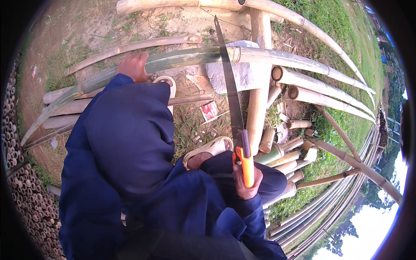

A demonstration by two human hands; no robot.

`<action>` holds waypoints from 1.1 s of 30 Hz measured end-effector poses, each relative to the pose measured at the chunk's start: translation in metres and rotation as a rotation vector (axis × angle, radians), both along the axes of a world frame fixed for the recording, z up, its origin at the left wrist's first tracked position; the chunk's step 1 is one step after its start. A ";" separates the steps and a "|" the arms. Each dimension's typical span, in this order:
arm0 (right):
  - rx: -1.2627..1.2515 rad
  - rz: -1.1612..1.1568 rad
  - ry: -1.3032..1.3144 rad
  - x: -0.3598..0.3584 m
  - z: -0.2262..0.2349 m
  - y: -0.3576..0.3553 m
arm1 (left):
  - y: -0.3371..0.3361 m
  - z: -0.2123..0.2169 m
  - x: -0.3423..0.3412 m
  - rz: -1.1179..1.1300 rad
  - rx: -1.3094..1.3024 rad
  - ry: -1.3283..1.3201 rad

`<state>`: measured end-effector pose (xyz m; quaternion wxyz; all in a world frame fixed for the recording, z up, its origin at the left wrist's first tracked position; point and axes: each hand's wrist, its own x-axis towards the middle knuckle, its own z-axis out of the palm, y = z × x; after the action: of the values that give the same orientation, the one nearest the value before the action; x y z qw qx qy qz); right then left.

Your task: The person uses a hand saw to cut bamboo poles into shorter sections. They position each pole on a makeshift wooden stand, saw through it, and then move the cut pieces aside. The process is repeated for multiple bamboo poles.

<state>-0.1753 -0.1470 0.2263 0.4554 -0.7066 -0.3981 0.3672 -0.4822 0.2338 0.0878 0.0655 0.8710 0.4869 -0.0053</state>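
Observation:
A long green-grey bamboo pole (pixel 190 56) lies across a grey stone block (pixel 242 73). My left hand (pixel 133 67) presses down on the pole at its left part. My right hand (pixel 246 182) grips the orange handle of a hand saw (pixel 232 99). The saw's long blade reaches away from me and its far part rests on the pole just above the block. Both arms wear dark blue sleeves. My right foot in a pale sandal (pixel 210 149) stands on the ground between the two hands.
Several short cut bamboo pieces (pixel 281 151) lie heaped at the right. Long bamboo poles (pixel 329 102) run off to the right and along the lower right. Stacked bamboo ends (pixel 26 190) fill the left edge. A small red packet (pixel 209 110) lies on the dirt.

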 end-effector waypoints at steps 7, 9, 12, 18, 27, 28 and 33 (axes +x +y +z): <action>-0.075 -0.002 -0.017 0.012 -0.013 0.105 | 0.008 0.012 0.018 0.043 -0.067 0.068; -0.122 0.051 -0.031 0.012 -0.008 0.088 | 0.011 -0.002 -0.004 0.042 -0.102 0.013; -0.174 0.015 0.000 0.009 0.009 0.002 | 0.010 0.008 0.003 0.013 -0.049 0.018; -0.100 0.020 -0.054 0.009 -0.011 0.101 | 0.006 0.012 0.020 0.024 -0.089 0.069; -0.055 -0.004 -0.131 -0.003 0.002 -0.023 | 0.002 0.011 0.009 0.033 -0.102 0.070; -0.064 -0.026 -0.083 -0.009 0.010 -0.019 | 0.002 0.015 0.010 0.028 -0.098 0.079; 0.034 -0.010 -0.014 0.001 -0.025 0.142 | 0.008 0.020 0.023 0.053 -0.166 0.106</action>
<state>-0.1747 -0.0046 0.2016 0.4664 -0.7034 -0.4038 0.3530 -0.4595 0.2415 0.1082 0.1115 0.8480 0.5103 -0.0901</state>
